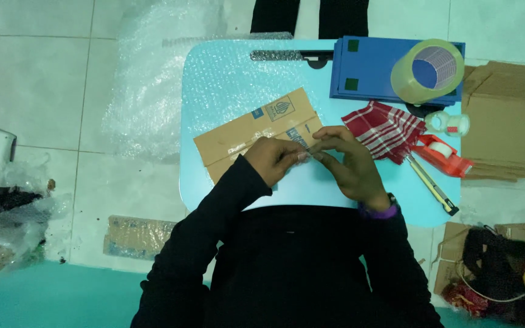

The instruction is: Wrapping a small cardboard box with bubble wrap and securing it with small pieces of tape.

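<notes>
Both the left hand (273,159) and right hand (349,165) pinch a small strip of tape (308,154) over the flat cardboard (238,138) on the blue surface (329,182); it seems best kept taut and peeled slowly.

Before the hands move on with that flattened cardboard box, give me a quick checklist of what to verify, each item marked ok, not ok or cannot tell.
1. Both hands on the work: left hand and right hand meet at the cardboard box edge: ok.
2. Box lies flat on the blue table: ok.
3. What the fingertips pinch: cannot tell.
4. Utility knife within right reach: ok.
5. Knife blade retracted: cannot tell.
6. Large tape roll on table: ok.
</notes>
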